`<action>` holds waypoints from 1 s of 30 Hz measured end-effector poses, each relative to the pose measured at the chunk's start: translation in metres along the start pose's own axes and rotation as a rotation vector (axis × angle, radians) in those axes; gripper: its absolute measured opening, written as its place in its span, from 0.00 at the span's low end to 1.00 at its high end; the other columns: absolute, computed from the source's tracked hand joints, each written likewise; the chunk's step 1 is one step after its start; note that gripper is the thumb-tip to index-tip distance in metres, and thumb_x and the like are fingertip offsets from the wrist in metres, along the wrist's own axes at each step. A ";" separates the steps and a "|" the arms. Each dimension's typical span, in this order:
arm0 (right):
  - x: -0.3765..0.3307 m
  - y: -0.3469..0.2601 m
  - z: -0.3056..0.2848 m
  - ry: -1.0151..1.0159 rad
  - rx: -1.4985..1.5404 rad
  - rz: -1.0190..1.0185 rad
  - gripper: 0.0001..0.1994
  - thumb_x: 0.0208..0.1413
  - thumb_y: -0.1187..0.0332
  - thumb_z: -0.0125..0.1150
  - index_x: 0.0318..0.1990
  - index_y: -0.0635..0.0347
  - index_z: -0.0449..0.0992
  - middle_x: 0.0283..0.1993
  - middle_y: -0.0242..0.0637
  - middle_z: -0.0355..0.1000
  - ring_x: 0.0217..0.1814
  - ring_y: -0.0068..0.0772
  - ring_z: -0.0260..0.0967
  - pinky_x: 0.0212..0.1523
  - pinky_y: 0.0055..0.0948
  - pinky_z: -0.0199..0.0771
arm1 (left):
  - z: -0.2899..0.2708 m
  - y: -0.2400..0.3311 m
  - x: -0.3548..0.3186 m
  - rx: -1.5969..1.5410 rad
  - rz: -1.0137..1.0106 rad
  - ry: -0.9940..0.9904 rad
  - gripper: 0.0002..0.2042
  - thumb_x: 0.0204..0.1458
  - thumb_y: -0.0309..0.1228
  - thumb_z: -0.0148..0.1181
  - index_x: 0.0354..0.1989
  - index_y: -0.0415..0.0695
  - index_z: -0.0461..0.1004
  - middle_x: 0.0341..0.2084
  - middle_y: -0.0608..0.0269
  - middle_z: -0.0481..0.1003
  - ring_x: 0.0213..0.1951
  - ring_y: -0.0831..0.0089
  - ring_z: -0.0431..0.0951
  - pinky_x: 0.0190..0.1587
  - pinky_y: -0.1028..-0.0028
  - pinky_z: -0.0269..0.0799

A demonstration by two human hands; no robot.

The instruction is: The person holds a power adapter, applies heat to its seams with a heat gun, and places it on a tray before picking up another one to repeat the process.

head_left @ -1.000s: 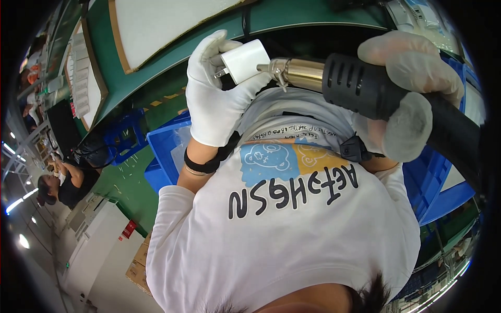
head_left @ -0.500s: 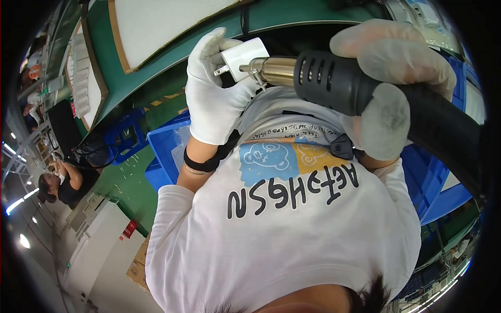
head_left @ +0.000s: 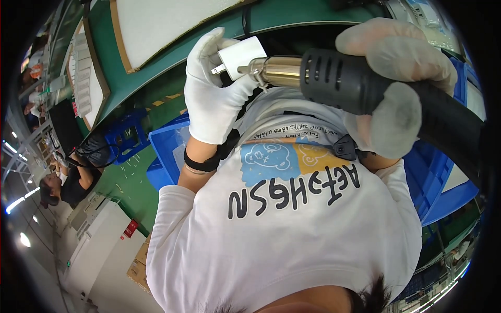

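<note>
My left hand (head_left: pixel 214 94), in a white glove with a black wristband, holds a small white plug adapter (head_left: pixel 241 56) with metal prongs. My right hand (head_left: pixel 389 86), in a thin translucent glove, grips a black tool (head_left: pixel 339 81) with a thick black hose. The tool's brass-coloured metal nozzle (head_left: pixel 271 70) points left and touches the adapter. Both hands are raised close to the camera, above my white printed shirt (head_left: pixel 282 224).
A green workbench (head_left: pixel 156 78) with a white board (head_left: pixel 167 26) curves behind the hands. Blue plastic crates (head_left: pixel 164 151) stand below it, and another blue crate (head_left: pixel 441 177) is on the right. A person in black (head_left: pixel 78 177) sits at the far left. White cabinets (head_left: pixel 99 250) stand lower left.
The tool in my right hand has slid left toward the adapter, so the nozzle tip now meets it. My left hand has stayed nearly still.
</note>
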State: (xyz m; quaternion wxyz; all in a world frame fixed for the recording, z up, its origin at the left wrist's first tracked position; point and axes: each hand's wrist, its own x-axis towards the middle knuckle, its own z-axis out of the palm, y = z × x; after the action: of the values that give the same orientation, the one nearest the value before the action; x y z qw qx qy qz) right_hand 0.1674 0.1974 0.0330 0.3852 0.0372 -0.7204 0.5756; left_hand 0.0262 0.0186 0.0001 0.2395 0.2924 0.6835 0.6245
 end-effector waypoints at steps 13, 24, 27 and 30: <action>0.008 0.019 -0.037 -0.177 0.071 -0.089 0.13 0.46 0.69 0.61 0.38 0.63 0.67 0.38 0.47 0.71 0.40 0.36 0.71 0.40 0.28 0.72 | -0.001 0.000 0.003 0.121 0.082 -0.007 0.38 0.30 0.16 0.68 0.54 0.40 0.55 0.39 0.59 0.68 0.40 0.72 0.70 0.43 0.75 0.70; 0.009 0.006 -0.045 -0.197 0.176 0.126 0.15 0.44 0.72 0.62 0.39 0.66 0.69 0.39 0.51 0.71 0.41 0.39 0.71 0.41 0.30 0.73 | -0.002 0.003 0.002 0.148 0.028 -0.015 0.39 0.30 0.15 0.68 0.55 0.40 0.54 0.39 0.58 0.69 0.40 0.73 0.71 0.42 0.76 0.69; 0.018 0.007 -0.041 -0.199 0.200 0.183 0.15 0.43 0.73 0.63 0.40 0.67 0.70 0.39 0.51 0.71 0.41 0.40 0.71 0.41 0.30 0.73 | 0.001 0.006 0.002 0.145 0.030 -0.006 0.39 0.30 0.15 0.68 0.55 0.40 0.54 0.38 0.59 0.69 0.40 0.73 0.71 0.42 0.76 0.69; 0.017 -0.005 -0.040 -0.202 0.226 0.241 0.16 0.43 0.74 0.63 0.40 0.68 0.70 0.39 0.52 0.71 0.42 0.41 0.71 0.42 0.31 0.73 | 0.001 0.006 0.003 0.151 0.027 0.008 0.40 0.30 0.16 0.68 0.55 0.40 0.53 0.38 0.59 0.69 0.40 0.73 0.71 0.41 0.76 0.69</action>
State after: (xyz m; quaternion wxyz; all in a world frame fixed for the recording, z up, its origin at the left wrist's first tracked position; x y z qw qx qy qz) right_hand 0.1787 0.2367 0.0484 0.2326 0.0516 -0.6853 0.6882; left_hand 0.0258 0.0217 0.0059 0.2057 0.3164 0.7256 0.5754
